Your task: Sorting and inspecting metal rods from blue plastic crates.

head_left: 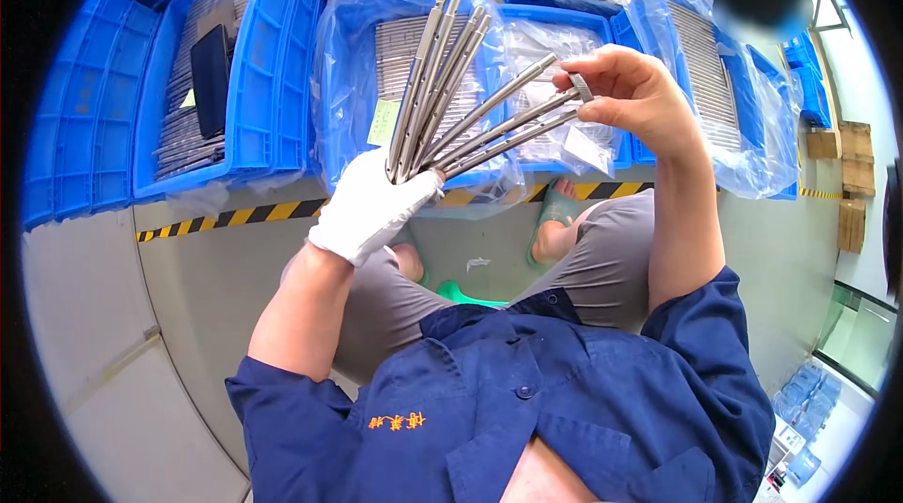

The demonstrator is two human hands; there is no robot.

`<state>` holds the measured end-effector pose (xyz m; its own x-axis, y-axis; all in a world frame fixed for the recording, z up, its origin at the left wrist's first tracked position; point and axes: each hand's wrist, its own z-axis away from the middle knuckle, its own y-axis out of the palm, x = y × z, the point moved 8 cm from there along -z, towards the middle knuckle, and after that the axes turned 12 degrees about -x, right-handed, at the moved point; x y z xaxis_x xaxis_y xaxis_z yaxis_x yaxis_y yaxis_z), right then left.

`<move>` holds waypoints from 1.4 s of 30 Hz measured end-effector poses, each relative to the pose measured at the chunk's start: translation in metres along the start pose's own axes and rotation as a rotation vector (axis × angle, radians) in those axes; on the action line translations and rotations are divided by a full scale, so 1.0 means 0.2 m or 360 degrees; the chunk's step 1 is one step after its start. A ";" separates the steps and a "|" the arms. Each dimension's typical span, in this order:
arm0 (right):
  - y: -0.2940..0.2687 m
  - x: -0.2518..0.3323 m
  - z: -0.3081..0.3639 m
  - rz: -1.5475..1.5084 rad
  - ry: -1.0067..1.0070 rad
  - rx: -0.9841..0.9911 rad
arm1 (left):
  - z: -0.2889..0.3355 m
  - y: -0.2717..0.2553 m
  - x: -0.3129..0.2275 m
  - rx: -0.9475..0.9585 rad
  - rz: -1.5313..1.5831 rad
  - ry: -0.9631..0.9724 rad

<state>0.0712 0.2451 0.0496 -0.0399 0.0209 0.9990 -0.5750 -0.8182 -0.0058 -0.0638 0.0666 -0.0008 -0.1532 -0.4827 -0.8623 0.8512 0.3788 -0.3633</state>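
My left hand (369, 209), in a white glove, is closed around the lower ends of several metal rods (435, 80) with small holes along them. The rods fan out: one bunch points away from me, while a few others lean to the right. My bare right hand (644, 99) pinches a short knurled metal piece (581, 87) between thumb and fingers, at the far end of one right-leaning rod. I cannot tell whether that piece is around the rod or only against its tip. Under the rods is a blue crate (329, 61) lined with clear plastic, with more rods inside.
On the left, a blue crate (252, 61) of rods carries a dark phone-like slab (211, 80). Stacked blue crates (89, 117) stand beyond it. More plastic-lined crates of rods (701, 70) are at the right. Black-and-yellow tape (273, 212) crosses the floor below the crates.
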 end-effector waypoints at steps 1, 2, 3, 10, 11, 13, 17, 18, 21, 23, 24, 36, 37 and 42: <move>0.03 -0.02 0.00 -0.0012 -0.0007 0.0040 | 0.00 0.00 0.00 -0.0001 0.0002 -0.0004; 0.05 -0.03 0.00 -0.0023 -0.0017 0.0080 | 0.00 0.01 0.01 0.0001 0.0053 -0.0021; 0.08 -0.04 0.01 -0.0209 0.0041 0.0036 | 0.00 0.01 0.01 0.0003 0.0104 -0.0038; -0.09 0.02 -0.04 -0.0023 -0.0028 -0.0267 | 0.01 0.01 -0.02 -0.0021 0.0001 0.0014; -0.06 -0.03 -0.05 -0.0098 0.0039 -0.0250 | 0.02 0.02 -0.01 -0.0023 -0.0001 0.0056; 0.00 -0.06 -0.05 -0.0259 0.0141 -0.0116 | 0.02 0.03 -0.03 -0.0007 0.0044 0.0142; 0.00 -0.03 -0.03 -0.0216 0.0103 -0.0081 | 0.02 0.03 -0.03 0.0001 -0.0025 0.0172; 0.00 -0.03 -0.03 -0.0102 0.0121 -0.0108 | 0.02 0.03 -0.03 0.0004 -0.0067 0.0174; 0.01 -0.06 -0.04 -0.0011 0.0134 -0.0131 | 0.02 0.04 -0.03 0.0012 -0.0115 0.0208; 0.07 -0.13 -0.03 -0.0072 0.0253 -0.0023 | 0.01 0.04 -0.03 0.0015 -0.0122 0.0243; 0.06 -0.14 -0.03 -0.0072 0.0250 -0.0026 | 0.01 0.04 -0.03 0.0032 -0.0103 0.0235; -0.02 -0.15 -0.03 -0.0114 0.0360 -0.0133 | 0.02 0.03 0.02 0.0133 0.0621 -0.0217; -0.04 -0.13 -0.02 -0.0125 0.0348 -0.0148 | 0.03 0.05 0.04 0.0235 0.0614 -0.0276; -0.04 -0.10 -0.03 -0.0162 0.0301 -0.0135 | 0.07 0.07 0.05 0.0322 0.0677 -0.0312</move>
<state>0.0712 0.2539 0.0297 -0.1264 0.2147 0.9685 -0.6504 -0.7551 0.0825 -0.0461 0.0559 -0.0101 0.3089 -0.4656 -0.8293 0.9009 0.4228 0.0982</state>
